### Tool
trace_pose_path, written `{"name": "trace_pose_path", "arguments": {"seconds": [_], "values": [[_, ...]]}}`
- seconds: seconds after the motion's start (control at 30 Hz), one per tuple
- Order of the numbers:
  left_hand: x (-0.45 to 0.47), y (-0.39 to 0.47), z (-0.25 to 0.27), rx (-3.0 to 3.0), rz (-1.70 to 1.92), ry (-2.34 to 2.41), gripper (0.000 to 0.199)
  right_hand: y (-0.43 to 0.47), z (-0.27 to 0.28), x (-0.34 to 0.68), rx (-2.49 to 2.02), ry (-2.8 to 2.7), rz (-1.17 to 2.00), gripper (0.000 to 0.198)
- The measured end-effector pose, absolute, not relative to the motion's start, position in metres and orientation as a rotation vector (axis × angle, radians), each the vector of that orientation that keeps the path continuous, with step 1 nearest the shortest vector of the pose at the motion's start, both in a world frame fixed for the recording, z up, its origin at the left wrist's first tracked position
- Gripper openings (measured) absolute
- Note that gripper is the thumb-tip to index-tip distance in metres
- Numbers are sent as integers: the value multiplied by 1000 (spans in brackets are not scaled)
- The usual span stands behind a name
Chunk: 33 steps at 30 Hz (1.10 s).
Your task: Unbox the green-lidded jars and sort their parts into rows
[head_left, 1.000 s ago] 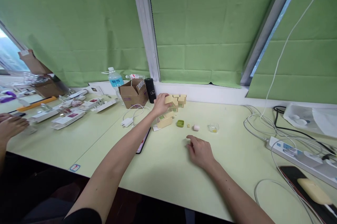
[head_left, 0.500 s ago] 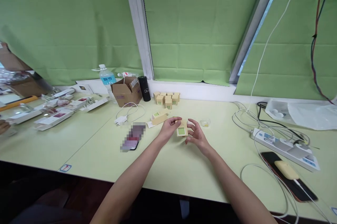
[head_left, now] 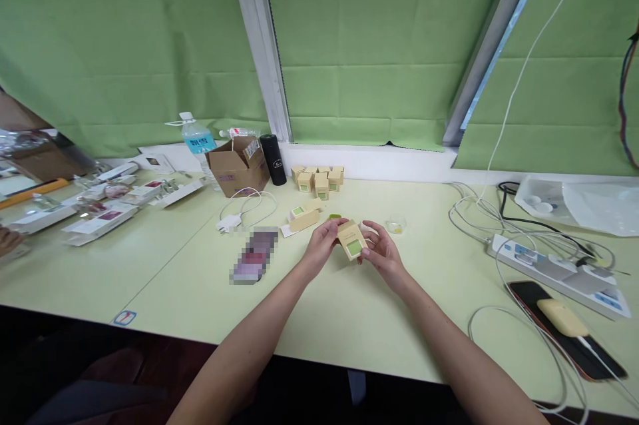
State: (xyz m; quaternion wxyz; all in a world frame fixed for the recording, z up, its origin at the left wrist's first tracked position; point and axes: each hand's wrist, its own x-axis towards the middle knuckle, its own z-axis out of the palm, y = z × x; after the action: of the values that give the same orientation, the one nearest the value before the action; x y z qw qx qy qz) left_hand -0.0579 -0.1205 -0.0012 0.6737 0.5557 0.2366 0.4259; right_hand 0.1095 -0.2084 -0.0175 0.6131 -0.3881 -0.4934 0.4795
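The left hand (head_left: 321, 247) and right hand (head_left: 385, 260), fingers curled, clasp a small tan carton (head_left: 351, 240) with a green square panel, held tilted over the worktop (head_left: 319, 315). A green piece (head_left: 335, 216) shows just beyond, partly hidden by the left hand. Nearby sit a second carton (head_left: 306, 219) and a clear container (head_left: 397, 225); farther back, similar boxes (head_left: 321, 185) cluster beside a black cylinder (head_left: 273, 160).

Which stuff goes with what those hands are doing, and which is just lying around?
Probably part of it:
small box, held by left hand and right hand
clustered boxes
box lying nearby
green thing, mostly hidden
clear dish

Probably just lying around:
water bottle
brown carton
black cylinder
white charger
power strip
yellow case
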Motion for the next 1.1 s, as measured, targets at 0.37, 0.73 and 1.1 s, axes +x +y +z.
{"name": "trace_pose_path", "arguments": {"seconds": [0.37, 0.73, 1.1], "values": [[-57, -128, -5, 1344, 957, 495, 77, -211, -14, 100, -925, -1098, 884, 67], [-49, -145, -9, 1458, 966, 508, 75, -215, -17, 89, -1209, -1266, 471, 48], [-59, -131, -1, 799, 894, 321, 41, -221, -7, 94, -1137, -1399, 316, 49]]}}
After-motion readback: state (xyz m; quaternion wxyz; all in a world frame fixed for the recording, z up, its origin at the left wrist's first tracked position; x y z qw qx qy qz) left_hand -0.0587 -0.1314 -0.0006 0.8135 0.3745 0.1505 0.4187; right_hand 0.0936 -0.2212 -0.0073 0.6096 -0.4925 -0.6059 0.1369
